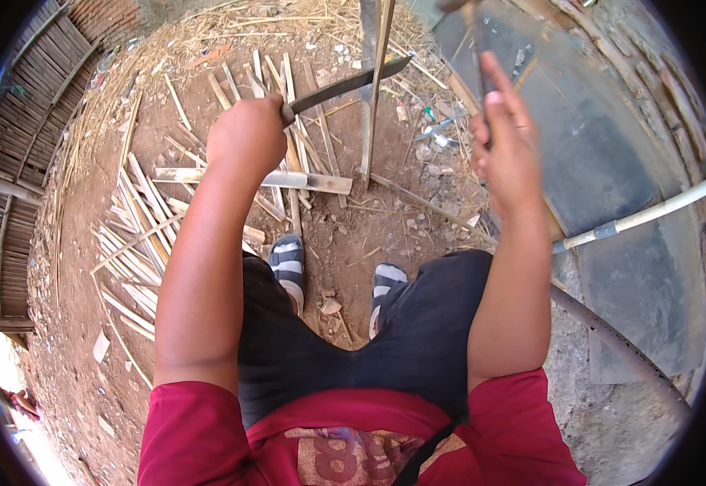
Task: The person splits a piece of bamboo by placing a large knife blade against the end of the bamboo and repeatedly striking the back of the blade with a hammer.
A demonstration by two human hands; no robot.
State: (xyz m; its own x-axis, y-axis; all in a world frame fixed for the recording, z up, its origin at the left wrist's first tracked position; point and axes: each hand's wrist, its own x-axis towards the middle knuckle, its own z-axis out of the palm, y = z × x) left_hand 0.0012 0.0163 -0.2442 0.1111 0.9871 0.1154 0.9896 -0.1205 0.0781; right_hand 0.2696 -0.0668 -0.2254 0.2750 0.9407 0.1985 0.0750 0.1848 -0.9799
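My left hand (248,134) is wrapped round the handle of a machete (337,89), its dark blade pointing up and to the right. That blade crosses an upright length of split bamboo (367,134) beyond my feet; a thin strip (380,81) stands along its right side. Whether the edge is sunk into the bamboo I cannot tell. Raised on the right, my right hand (509,134) grips a hammer (483,69) by its handle, slightly smeared by motion. The hammer's head is blurred at the top edge, above and to the right of the machete's tip.
Split bamboo strips (138,219) lie heaped on the dirt at left. A wider bamboo piece (325,183) lies across others before my sandalled feet (288,255). Dark flat sheets (604,154), a pale pipe (653,215) and a dark pole (612,344) are at right.
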